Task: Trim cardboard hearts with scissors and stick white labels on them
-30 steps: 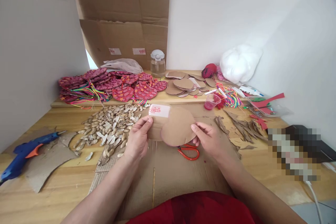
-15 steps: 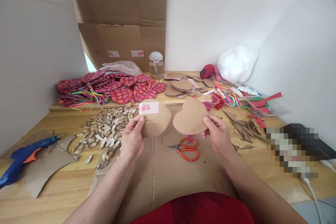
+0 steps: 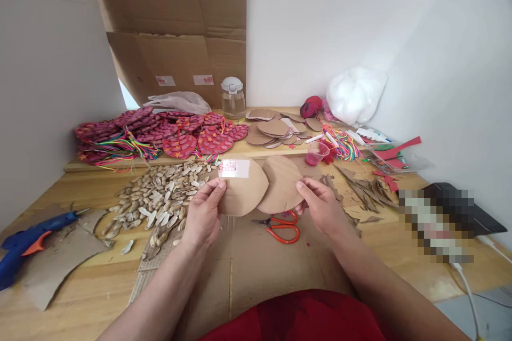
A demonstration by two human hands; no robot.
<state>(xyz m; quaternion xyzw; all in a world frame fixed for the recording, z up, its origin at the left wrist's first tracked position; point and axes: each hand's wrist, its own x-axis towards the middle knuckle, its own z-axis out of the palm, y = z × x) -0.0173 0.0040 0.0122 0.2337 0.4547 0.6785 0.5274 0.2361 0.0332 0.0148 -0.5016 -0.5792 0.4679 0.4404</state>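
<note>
My left hand [image 3: 204, 213] pinches a heart-shaped cardboard cutout with a white and red label [image 3: 241, 185]. My right hand [image 3: 320, 205] pinches a second, plain heart-shaped cardboard cutout [image 3: 282, 184]. Both pieces are held up above a flat cardboard sheet [image 3: 256, 261], and the labelled one overlaps the plain one's left edge. Orange-handled scissors [image 3: 282, 226] lie on the sheet just below the cutouts.
A pile of peanut shells [image 3: 160, 200] lies left of my hands, and a blue glue gun [image 3: 30, 240] at the far left. Red decorated hearts [image 3: 176, 133], plain cardboard hearts [image 3: 272, 130], a jar [image 3: 233, 98], a pink cup [image 3: 316, 153], coloured cords [image 3: 344, 146] and cardboard scraps [image 3: 368, 189] crowd the back.
The two cutouts were stacked together, then pulled apart to either side, and now have come back close with their edges overlapping. The camera view has shifted a little to the right.
</note>
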